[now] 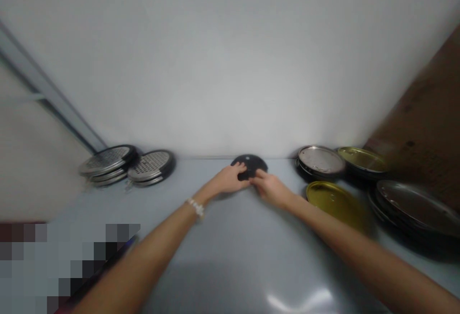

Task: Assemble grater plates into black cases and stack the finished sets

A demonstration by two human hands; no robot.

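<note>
A black round disc (256, 161), like a lid or pan base, lies at the back of the grey table near the wall. My left hand (232, 179) is on its left side, fingers over the top and thumb along the near rim. At the near right edge, my right hand (270, 189) has its fingers bent and closed on the rim. The two hands almost meet at the front of the disc. Blur and the hands hide part of the disc, so its exact kind cannot be made out.
Round perforated metal discs with black rims form a left stack (108, 160) and a second stack (151, 166). On the right are silver discs (321, 159), a yellow disc (332, 201), another yellow disc (362, 159) and larger dark discs (419, 206). A brown cardboard sheet (424, 108) stands behind.
</note>
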